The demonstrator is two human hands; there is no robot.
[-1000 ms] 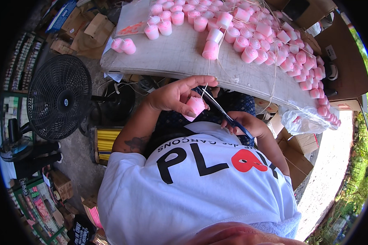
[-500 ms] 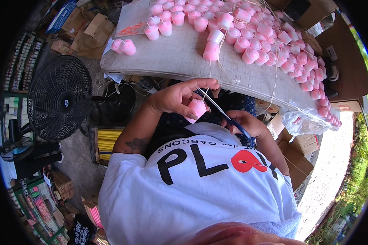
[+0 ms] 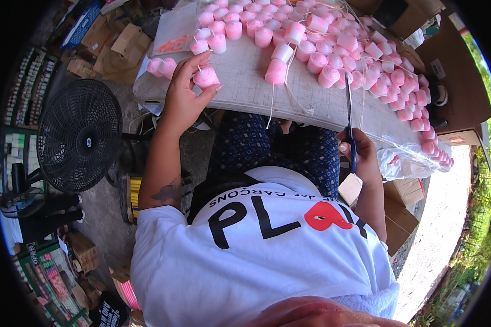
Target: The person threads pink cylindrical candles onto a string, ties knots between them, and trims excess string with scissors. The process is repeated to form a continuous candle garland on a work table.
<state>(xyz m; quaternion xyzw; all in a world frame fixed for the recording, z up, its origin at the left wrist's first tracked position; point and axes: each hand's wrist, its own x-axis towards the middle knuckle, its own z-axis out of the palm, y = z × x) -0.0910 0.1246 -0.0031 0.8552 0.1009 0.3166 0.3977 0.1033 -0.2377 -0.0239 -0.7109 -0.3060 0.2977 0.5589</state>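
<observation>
A short pink-and-white candle [image 3: 206, 77] with a cut wick stands between the thumb and fingers of my left hand [image 3: 183, 98], over the table's left part. My right hand [image 3: 363, 152] grips dark-blue-handled scissors [image 3: 349, 117] by their handles, blades pointing away from me at the table's front edge. Near the middle of the table lie a pink candle [image 3: 276, 72] and a paler one [image 3: 282, 52], end to end, with long wick string [image 3: 271, 106] hanging over the edge. Behind my left hand stand several more candles [image 3: 217, 42] in loose rows.
Many pink candles [image 3: 343, 60] crowd the far and right parts of the grey table [image 3: 234, 95], some strung on wick. A clear plastic bag [image 3: 398, 162] hangs at its right edge near cardboard boxes [image 3: 458, 76]. A black fan [image 3: 81, 136] stands to my left.
My left hand has carried the candle from in front of my chest up to the table's left. The scissors have swung away from the wick, moving right with my right hand.
</observation>
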